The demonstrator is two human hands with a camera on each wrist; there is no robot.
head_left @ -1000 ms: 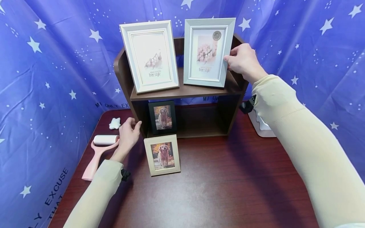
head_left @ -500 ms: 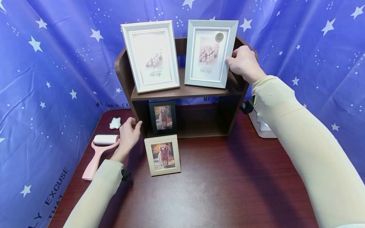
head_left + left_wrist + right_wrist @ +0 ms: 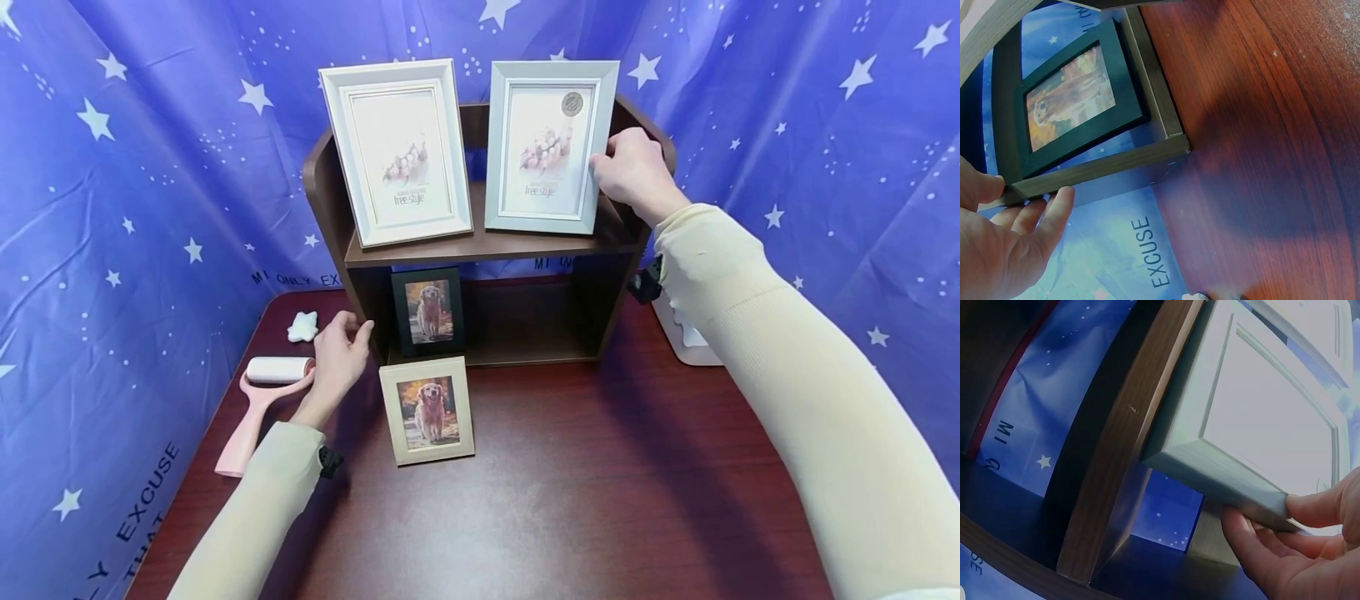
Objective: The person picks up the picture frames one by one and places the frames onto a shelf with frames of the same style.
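Observation:
My right hand (image 3: 637,171) pinches the right edge of a pale grey-green picture frame (image 3: 501,150), its thumb at the front and its fingers along the side, as the right wrist view shows. That frame stands on the upper board of a dark brown shelf (image 3: 487,243). To its left on the same board stands a white picture frame (image 3: 459,179). My left hand (image 3: 341,358) holds the shelf's left side panel (image 3: 1104,164), thumb on one face and fingers on the other. Inside the lower compartment stands a black frame (image 3: 456,312) with a dog photo.
A cream frame (image 3: 390,417) with a dog photo stands on the table (image 3: 570,500) before the shelf. Left of it lie a pink-handled lint roller (image 3: 255,417) and a small white star-like object (image 3: 303,326). A grey-white item (image 3: 690,342) is partly hidden behind the right arm.
The right hand has shifted the pale grey-green frame slightly right, then back left, and its top now sits a little lower in view. The left hand keeps its place on the shelf.

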